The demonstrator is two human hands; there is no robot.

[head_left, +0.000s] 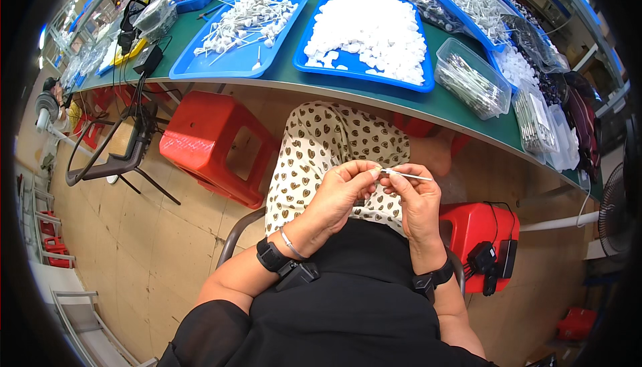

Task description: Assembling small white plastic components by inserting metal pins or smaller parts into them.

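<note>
Above my lap, my two hands meet at the fingertips. A thin white rod [416,177] lies between the thumb and fingers of my right hand [420,206], and its free end sticks out to the right. My left hand [340,196] pinches the rod's other end with thumb and forefinger. A small grey part seems to sit where the fingertips meet, but the fingers mostly cover it. Beyond my hands, on the green table [267,80], stand a blue tray [364,76] heaped with small white pieces and another blue tray [231,67] of white-headed thin rods.
At the right stand a clear plastic box [491,99] of thin rods and a blue tray [461,16] of similar pieces. Red stools flank me, one at left [200,136] and one at right [461,223] bearing black devices. A dark chair [127,146] stands farther left.
</note>
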